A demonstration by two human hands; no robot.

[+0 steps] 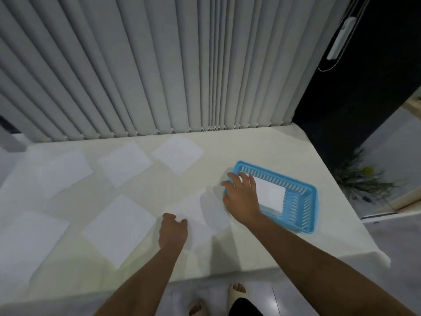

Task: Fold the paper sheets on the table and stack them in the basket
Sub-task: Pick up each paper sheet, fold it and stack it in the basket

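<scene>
Item: thin white paper sheet (200, 215), flat on the cream-covered table (262, 151), lying under and between both hands, its far corner just beside the basket's near end. Blurred; edges faint.

Left hand (172, 232): fingers curled shut at the sheet's near-left edge, apparently pinching it; the actual contact cannot be told.

Right hand (242, 197): fingers spread open, empty, palm down over the sheet's far-right corner, fingertips reaching the rim of the blue slotted plastic basket (300, 201).

Beyond the right fingertips: folded white papers (270, 195) stacked inside the basket.

Left of the left knuckles: five unfolded white sheets (118, 226) scattered, well apart.

Step, as judged: starting the fold of the next sheet; task early.

Next move calls for: lifting one edge, matching corners, pressing a crease, then carrying the fold rightward into the basket.
</scene>
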